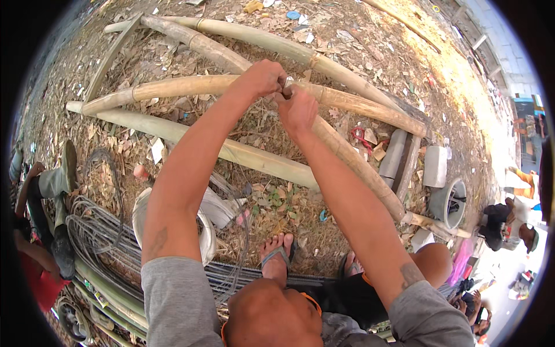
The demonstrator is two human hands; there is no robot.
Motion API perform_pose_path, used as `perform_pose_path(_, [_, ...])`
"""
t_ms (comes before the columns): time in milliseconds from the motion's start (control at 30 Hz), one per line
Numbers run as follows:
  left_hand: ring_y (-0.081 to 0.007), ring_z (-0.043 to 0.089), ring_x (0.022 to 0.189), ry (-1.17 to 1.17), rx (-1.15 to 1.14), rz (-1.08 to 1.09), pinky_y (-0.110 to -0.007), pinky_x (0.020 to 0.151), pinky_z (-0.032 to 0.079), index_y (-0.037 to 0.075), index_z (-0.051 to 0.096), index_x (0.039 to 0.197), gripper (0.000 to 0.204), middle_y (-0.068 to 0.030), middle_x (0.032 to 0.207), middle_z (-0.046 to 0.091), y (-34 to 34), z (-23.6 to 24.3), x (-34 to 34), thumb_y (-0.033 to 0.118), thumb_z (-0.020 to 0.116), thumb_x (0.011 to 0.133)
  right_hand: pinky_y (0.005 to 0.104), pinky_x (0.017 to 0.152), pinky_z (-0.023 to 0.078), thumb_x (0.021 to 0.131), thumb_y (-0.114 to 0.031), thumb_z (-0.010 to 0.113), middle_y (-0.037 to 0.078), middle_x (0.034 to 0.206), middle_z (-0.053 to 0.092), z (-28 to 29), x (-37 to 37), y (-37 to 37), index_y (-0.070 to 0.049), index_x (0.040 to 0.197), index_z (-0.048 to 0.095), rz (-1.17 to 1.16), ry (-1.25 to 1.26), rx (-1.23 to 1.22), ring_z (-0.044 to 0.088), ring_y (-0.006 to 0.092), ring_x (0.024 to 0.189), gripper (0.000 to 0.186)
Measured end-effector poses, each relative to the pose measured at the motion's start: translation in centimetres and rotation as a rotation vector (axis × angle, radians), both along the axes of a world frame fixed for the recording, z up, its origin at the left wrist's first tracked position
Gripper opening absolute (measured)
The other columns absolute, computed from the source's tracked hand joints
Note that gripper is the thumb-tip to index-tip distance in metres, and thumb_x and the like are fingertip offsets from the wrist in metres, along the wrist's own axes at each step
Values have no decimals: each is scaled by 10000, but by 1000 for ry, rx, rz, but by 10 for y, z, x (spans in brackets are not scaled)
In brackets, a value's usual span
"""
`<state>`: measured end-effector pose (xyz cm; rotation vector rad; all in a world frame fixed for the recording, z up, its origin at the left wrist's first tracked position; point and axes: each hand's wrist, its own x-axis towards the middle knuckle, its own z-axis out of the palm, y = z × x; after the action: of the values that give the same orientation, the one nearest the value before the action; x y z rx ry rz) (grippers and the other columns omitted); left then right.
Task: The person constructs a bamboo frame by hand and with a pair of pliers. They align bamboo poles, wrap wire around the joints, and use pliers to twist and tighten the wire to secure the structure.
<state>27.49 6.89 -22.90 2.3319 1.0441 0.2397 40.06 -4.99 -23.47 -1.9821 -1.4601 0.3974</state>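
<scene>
Both arms reach forward over a bamboo frame lying on the ground. My left hand (265,79) is closed, its fingers bunched at the spot where two diagonal bamboo poles cross. Close against it, my right hand (299,111) is pinched shut at the same crossing. Whatever lies between the fingertips is too small and hidden to make out. One diagonal pole (173,88) runs left to right under my hands; the other diagonal pole (199,43) slants from far left to near right. Beyond them is the far side pole (260,39), and nearer me the near side pole (260,160).
Loose grey wire (95,225) lies in coils at the near left, beside a white bucket (208,243) partly behind my left arm. A pale block (435,166) and a grey bucket (454,203) stand right. A person's leg (55,179) is at left; other people sit at right.
</scene>
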Motion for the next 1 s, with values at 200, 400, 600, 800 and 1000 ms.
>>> perform_pose_path(200, [-391, 721, 1094, -72, -209, 92, -469, 940, 572, 108, 713, 1299, 529, -171, 1199, 762, -6, -4, -6, 146, 819, 782, 447, 701, 572, 846, -298, 834, 169, 782, 764, -8, 13, 9, -63, 893, 815, 24, 63, -38, 744, 348, 723, 240])
perform_pose_path(400, [-334, 602, 1364, 25, 376, -25, -494, 1126, 466, 226, 576, 1514, 827, -81, 1551, 604, -42, -24, -33, 167, 901, 756, 444, 714, 577, 859, -302, 830, 154, 783, 773, 1, 10, 9, -74, 911, 826, -4, 81, -84, 755, 317, 724, 234])
perform_pose_path(600, [-259, 591, 1384, 57, 341, 59, -499, 1062, 470, 275, 573, 1533, 834, 20, 1532, 629, -38, -31, -33, 238, 914, 773, 478, 722, 556, 851, -255, 818, 182, 777, 749, -1, 12, 9, -43, 864, 770, 35, 127, -75, 741, 377, 754, 217])
perform_pose_path(800, [-219, 619, 1326, 90, 375, 51, -506, 1022, 462, 387, 571, 1532, 766, 59, 1459, 679, -41, -33, -30, 268, 879, 841, 515, 704, 535, 909, -207, 772, 218, 774, 721, -2, 16, 1, -52, 900, 744, 141, 80, 2, 714, 438, 756, 158])
perform_pose_path(1000, [-233, 619, 1329, 52, 386, 54, -485, 1041, 440, 357, 586, 1524, 727, 35, 1433, 693, -39, -36, -30, 227, 851, 860, 529, 718, 540, 938, -176, 730, 220, 812, 734, -7, 16, -7, -89, 985, 762, 202, -84, 108, 712, 450, 778, 105])
